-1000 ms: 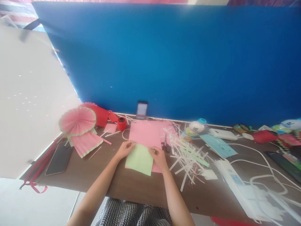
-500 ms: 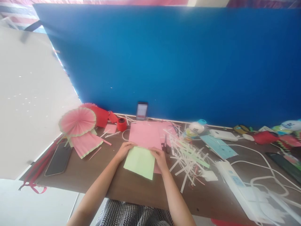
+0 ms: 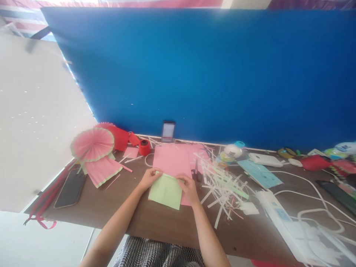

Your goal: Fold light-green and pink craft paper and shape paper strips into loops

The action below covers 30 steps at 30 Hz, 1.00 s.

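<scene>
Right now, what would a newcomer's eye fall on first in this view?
Probably the big flat blue panel that fills the upper view behind the brown table. Next, near the table's middle, the light-green paper sheet held at its far edge by the left hand and right hand. Then the tangled heap of white and green paper strips to its right, and the round pleated pink paper fan at far left.

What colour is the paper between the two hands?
Light green; the paper shows best in the head view.
</scene>
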Each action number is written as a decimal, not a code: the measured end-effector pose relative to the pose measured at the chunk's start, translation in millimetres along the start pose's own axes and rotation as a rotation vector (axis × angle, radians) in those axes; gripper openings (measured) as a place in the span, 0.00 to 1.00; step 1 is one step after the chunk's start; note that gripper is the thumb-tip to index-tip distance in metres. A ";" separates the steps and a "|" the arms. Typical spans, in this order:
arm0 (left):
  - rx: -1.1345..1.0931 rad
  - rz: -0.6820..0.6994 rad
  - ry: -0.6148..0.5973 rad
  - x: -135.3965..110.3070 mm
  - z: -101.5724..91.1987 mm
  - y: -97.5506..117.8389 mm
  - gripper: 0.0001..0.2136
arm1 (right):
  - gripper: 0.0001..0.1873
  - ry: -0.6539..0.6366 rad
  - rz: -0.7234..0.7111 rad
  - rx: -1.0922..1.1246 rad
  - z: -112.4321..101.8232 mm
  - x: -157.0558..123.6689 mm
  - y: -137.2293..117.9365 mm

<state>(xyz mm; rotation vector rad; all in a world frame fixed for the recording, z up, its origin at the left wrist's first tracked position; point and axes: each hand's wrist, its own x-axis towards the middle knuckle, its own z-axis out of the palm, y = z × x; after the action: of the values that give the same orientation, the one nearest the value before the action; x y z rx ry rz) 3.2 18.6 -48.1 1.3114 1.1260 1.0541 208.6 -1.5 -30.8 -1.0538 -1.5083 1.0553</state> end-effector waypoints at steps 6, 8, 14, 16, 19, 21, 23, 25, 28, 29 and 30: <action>0.120 0.074 -0.006 0.5 -0.6 -1.1 0.14 | 0.14 0.034 0.161 -0.118 5.0 -1.7 3.3; 0.125 0.085 -0.012 0.6 -0.5 -1.3 0.14 | 0.13 0.018 0.146 -0.129 5.7 -1.3 4.4; 0.141 0.077 0.001 1.2 3.3 -1.8 0.14 | 0.12 0.035 0.117 -0.152 4.8 -0.3 3.8; 0.150 0.086 -0.003 0.5 4.7 -0.5 0.13 | 0.11 0.039 0.112 -0.158 4.8 -0.8 3.1; 0.162 0.068 -0.016 -1.0 5.2 1.4 0.13 | 0.11 0.035 0.124 -0.156 4.4 -1.1 2.6; 0.167 0.068 -0.012 -1.4 4.4 1.6 0.13 | 0.12 0.042 0.154 -0.139 3.5 -0.5 3.5; 0.174 0.079 -0.005 -1.0 3.0 0.8 0.12 | 0.14 0.046 0.195 -0.104 2.1 0.7 5.9; 0.182 0.088 0.000 -0.1 1.4 -0.4 0.12 | 0.15 0.050 0.229 -0.065 0.5 2.0 9.4; 0.187 0.096 -0.012 1.3 -0.6 -1.2 0.11 | 0.15 0.079 0.249 -0.038 -1.3 2.8 14.4; 0.184 0.095 -0.019 1.6 -0.9 -1.2 0.11 | 0.16 0.088 0.246 -0.038 -1.5 2.7 15.2; 0.180 0.092 -0.022 1.7 -1.0 -0.9 0.11 | 0.16 0.095 0.242 -0.044 -1.6 2.4 15.4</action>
<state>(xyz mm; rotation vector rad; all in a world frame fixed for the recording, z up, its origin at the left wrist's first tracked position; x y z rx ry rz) 2.5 20.5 -49.0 1.5257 1.1742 1.0207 211.5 4.8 -44.9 -1.3238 -1.3572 1.1244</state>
